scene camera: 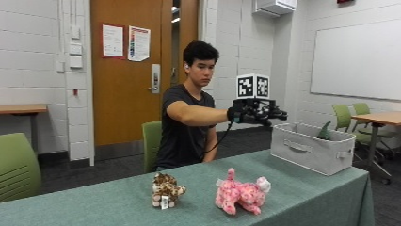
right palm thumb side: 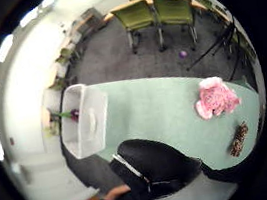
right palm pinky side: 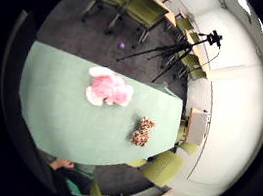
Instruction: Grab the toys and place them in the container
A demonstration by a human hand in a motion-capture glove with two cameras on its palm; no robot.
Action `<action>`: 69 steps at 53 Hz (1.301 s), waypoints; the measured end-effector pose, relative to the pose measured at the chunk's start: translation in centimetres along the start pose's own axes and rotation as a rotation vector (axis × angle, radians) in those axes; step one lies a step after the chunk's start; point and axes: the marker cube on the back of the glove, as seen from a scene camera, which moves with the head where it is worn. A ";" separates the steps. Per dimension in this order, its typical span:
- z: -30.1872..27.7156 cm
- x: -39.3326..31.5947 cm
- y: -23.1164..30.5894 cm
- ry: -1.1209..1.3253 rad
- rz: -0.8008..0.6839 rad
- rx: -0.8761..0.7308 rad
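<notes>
The person's arm reaches out level, putting the gloved right hand [scene camera: 258, 113] in the air just short of the white container [scene camera: 311, 153], fingers relaxed and holding nothing. The pink plush toy [scene camera: 241, 193] and the spotted brown plush toy [scene camera: 166, 189] sit apart on the green table [scene camera: 94, 202], and a green toy [scene camera: 324, 131] pokes up from the container.

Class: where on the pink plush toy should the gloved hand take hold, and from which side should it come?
Probably the pink plush toy is best gripped across its back, from above. It stands on four legs on the table, back upward and clear. The right hand hangs higher, near the container.
</notes>
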 end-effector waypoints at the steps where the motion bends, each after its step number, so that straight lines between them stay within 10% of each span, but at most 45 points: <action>1: 0.8 0.7 -0.1 0.005 0.007 -0.009; 29: 21.2 11.3 0.2 -0.007 0.195 -0.291; 69: 16.6 9.6 1.3 -0.150 0.253 -0.214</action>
